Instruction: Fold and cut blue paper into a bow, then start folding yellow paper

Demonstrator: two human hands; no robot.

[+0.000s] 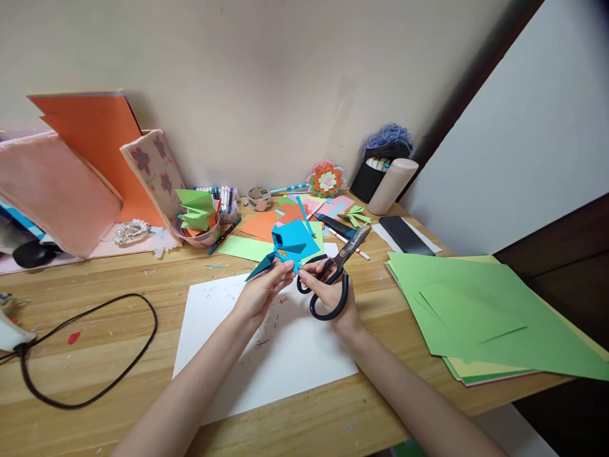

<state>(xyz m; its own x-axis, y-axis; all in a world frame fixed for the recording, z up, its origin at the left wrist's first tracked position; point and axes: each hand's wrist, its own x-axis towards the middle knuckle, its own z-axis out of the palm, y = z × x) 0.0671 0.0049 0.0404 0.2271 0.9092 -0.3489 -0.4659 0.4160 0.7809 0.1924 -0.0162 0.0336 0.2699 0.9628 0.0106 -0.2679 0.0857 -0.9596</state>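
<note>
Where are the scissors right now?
Near the middle of the head view, the scissors are in the right hand, just right of the left hand.

On desk: bearing cord loop left | bearing sheet midway | bearing paper stack right | bearing flower behind sheet

Hands holding folded blue paper, scissors, white sheet beneath

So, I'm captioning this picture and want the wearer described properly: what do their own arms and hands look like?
The slim, bare left forearm and right forearm show no sleeves as far as the picture reaches. The ungloved left hand and right hand show no ring, bracelet or watch. Nail details are too small to tell.
</note>
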